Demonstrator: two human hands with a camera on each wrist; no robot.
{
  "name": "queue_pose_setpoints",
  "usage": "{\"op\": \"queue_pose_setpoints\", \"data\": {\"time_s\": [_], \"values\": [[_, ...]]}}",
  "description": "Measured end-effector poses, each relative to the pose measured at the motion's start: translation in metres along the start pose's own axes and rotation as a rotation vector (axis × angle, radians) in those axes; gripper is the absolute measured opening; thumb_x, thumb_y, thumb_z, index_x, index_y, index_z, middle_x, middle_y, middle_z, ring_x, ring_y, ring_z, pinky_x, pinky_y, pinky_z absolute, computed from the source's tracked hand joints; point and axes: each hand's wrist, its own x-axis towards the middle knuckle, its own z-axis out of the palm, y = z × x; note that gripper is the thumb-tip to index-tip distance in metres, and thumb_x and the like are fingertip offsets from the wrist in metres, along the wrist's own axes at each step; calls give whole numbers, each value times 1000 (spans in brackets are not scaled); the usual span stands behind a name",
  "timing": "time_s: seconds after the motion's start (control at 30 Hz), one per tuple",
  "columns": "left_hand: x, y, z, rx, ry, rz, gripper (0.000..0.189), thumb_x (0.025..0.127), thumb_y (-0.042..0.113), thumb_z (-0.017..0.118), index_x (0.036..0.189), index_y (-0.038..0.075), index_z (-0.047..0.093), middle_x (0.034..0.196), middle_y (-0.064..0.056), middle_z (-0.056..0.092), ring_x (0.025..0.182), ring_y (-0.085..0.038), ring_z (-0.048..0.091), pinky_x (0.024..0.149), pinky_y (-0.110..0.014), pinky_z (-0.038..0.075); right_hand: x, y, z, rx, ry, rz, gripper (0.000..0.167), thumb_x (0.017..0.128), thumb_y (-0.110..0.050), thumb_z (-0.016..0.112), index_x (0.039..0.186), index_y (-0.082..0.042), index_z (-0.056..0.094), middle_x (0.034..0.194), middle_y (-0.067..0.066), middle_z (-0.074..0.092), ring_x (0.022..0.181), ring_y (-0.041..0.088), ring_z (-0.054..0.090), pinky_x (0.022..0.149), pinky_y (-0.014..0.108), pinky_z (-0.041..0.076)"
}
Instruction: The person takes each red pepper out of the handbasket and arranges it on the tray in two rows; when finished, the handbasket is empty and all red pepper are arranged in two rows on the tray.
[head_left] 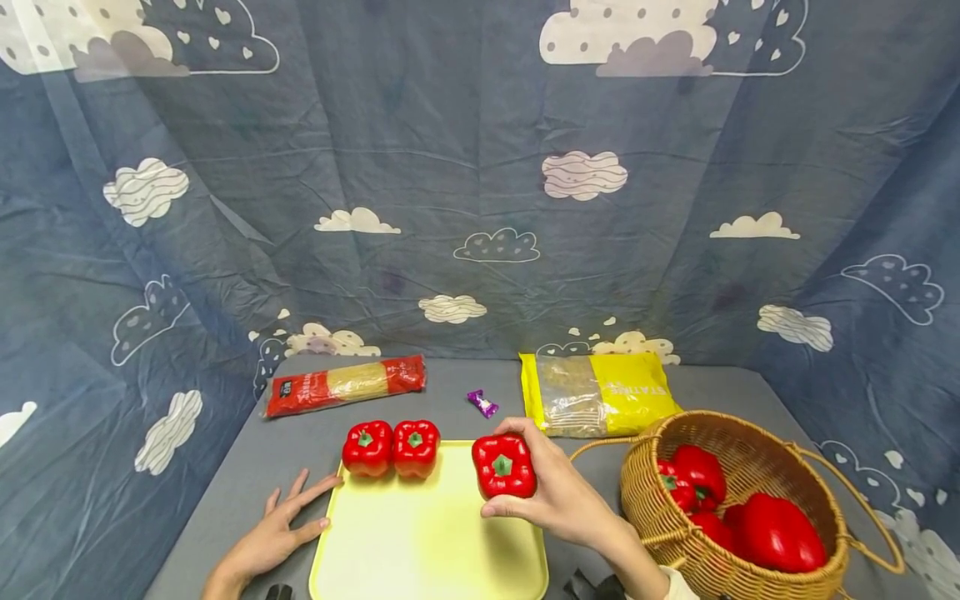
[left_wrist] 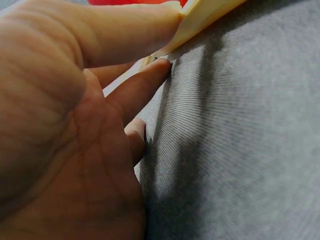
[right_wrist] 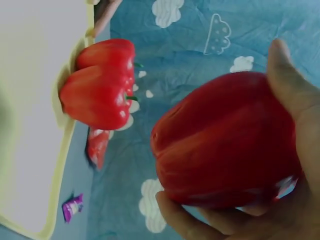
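Observation:
My right hand (head_left: pixel 558 487) grips a red bell pepper (head_left: pixel 504 467) by its sides, above the right half of a pale yellow tray (head_left: pixel 420 542). Its green stem faces up in the head view; the right wrist view shows the pepper (right_wrist: pixel 225 142) large between thumb and fingers. Two more red bell peppers, the left one (head_left: pixel 367 447) and its neighbour (head_left: pixel 416 448), stand side by side at the tray's far left corner. Spread on the table, my left hand (head_left: pixel 270 533) touches the tray's left edge with thumb and fingertips, its fingers fairly straight.
To the right stands a wicker basket (head_left: pixel 645 483) with several red peppers (head_left: pixel 776 533) inside. Behind the tray lie a red spaghetti packet (head_left: pixel 345 386), a purple wrapped candy (head_left: pixel 482 403) and a yellow food bag (head_left: pixel 637 396). A cloud-print curtain (head_left: pixel 480 183) hangs behind the table.

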Motion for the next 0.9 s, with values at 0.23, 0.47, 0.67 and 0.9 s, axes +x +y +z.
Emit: {"op": "queue_pose_setpoints", "data": {"time_s": [0.23,0.47,0.67,0.9], "values": [[-1,0,0,-12,-5,-10,61,99,27,63,153,8,42,161,-28,27,149,-55,-13,105,-76,-22,13,4,18,-102,40,71,72,77,-48,84,138,-35,48,126,-8,54,95,16,61,70,21,57],[0,1,0,-3,1,-3,61,98,28,64,153,8,43,160,-28,28,149,-54,-12,106,-76,-22,23,9,31,-142,69,135,77,75,-51,86,139,-27,50,123,-3,59,91,15,64,65,18,56],[1,0,0,-2,-4,-15,62,98,28,63,153,8,42,161,-28,27,149,-54,-13,106,-75,-22,29,17,38,-118,69,143,76,77,-46,85,141,-29,45,126,1,56,96,16,62,70,21,56],[0,1,1,-11,-7,-20,62,98,27,64,153,8,42,161,-28,26,149,-53,-13,106,-75,-23,34,24,47,-126,55,139,75,82,-46,80,141,-22,40,127,4,49,102,18,57,80,30,57]]}}
